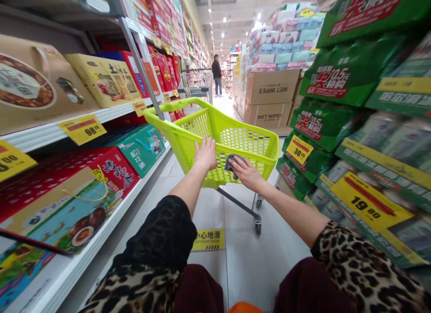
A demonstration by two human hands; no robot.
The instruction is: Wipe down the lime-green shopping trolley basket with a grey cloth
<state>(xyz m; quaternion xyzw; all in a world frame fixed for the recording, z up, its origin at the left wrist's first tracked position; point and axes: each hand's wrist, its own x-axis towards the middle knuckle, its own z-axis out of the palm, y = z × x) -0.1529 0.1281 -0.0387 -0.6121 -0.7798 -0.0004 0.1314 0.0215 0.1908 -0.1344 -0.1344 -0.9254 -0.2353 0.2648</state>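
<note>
1. Lime-green shopping cart (249, 153) right in the middle of the frame, standing on the pale tiled floor (249, 263), its perforated basket facing us!
2. Left hand (206, 155) is on it, left of centre, fingers spread over the basket's near edge; that grip is wide, with nothing held in it.
3. Over to the right hand (248, 173), just right of centre: its grip has a gray cloth (231, 164) under the fingers, pressed against the basket's near wall.
4. Below, a dark caster (257, 225) meets the tiles, and at lower centre a yellow floor sign (210, 239) peeks out beside the black left sleeve (158, 234).
5. Leopard print on the right sleeve (357, 263), lower right!
6. Down the left side, shelves (47, 132) carry boxed goods, one yellow price tag (82, 129) reading 98.
7. Right side now: green-wrapped multipacks (340, 77) stacked high, a 19.80 tag (370, 204) below them.
8. Upper centre, a person in a dark jacket (217, 70) stands down the aisle, left of the WET WIPES cartons (271, 87).
</note>
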